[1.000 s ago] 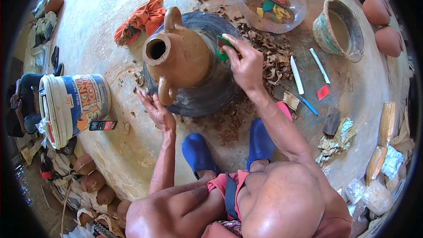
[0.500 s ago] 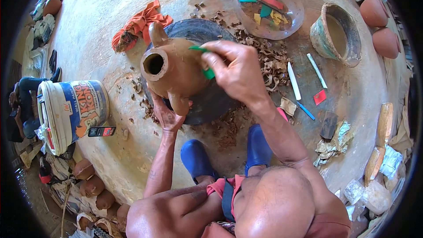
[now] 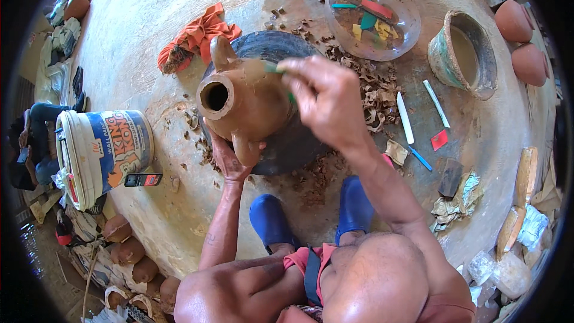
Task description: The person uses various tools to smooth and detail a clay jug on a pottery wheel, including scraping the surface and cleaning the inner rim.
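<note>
A brown clay jug (image 3: 257, 93) with two looped handles lies tilted on a dark round wheel (image 3: 293, 149), its round mouth facing me and to the left. My left hand (image 3: 232, 158) is wrapped under the jug's near side beside the lower handle, supporting it. In my right hand (image 3: 329, 98), fingers closed, is a thin green scraper (image 3: 272, 67), pressed at the jug's right shoulder. Motion blurs the scraper, and my fingers hide part of it.
Clay shavings (image 3: 378, 93) lie right of the wheel. Beyond are a clear basin (image 3: 412, 42), a water pot (image 3: 441, 54) and a white-handled knife (image 3: 405, 116). An orange cloth (image 3: 197, 33) lies far left; a paint bucket (image 3: 128, 134) with a phone (image 3: 143, 180) stands left.
The whole view has shifted slightly, moving things right and down. My right hand and the green scraper have moved a little against the jug. My left hand keeps its hold.
</note>
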`<state>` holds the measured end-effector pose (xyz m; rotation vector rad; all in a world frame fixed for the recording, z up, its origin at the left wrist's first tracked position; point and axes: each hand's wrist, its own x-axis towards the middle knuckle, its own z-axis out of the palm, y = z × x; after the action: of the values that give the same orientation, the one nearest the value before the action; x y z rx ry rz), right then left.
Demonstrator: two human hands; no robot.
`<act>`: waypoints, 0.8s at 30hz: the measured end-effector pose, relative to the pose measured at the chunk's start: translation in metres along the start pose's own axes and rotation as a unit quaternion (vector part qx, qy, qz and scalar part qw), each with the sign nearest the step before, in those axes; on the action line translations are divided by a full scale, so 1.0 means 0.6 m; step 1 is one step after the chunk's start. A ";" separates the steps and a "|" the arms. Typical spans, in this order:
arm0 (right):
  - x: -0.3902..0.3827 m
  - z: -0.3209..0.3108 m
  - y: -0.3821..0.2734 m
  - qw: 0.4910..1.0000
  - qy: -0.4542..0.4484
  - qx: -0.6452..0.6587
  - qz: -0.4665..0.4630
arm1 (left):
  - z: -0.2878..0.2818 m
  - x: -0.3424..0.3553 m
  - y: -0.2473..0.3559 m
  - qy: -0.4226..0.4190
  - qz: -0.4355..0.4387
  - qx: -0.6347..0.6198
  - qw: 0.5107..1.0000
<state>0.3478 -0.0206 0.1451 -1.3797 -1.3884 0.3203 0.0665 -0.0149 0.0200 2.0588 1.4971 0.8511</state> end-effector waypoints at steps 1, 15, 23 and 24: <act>0.020 0.002 0.022 1.000 0.000 -0.020 0.005 | -0.005 0.006 0.001 0.013 0.034 0.013 0.999; -0.067 0.016 0.049 0.998 -0.028 0.055 -0.031 | -0.013 0.045 -0.076 -0.072 0.060 -0.022 0.995; -0.005 0.030 0.095 0.998 0.005 0.060 0.003 | -0.021 0.041 -0.084 -0.061 0.127 0.013 0.990; -0.006 0.039 0.094 0.998 0.005 0.060 0.003 | -0.021 0.041 -0.084 -0.053 0.150 0.040 0.986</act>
<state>0.3581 0.0037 0.0902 -1.2857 -1.3342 0.3940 0.0289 0.0241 0.0000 2.3891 1.2000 0.7855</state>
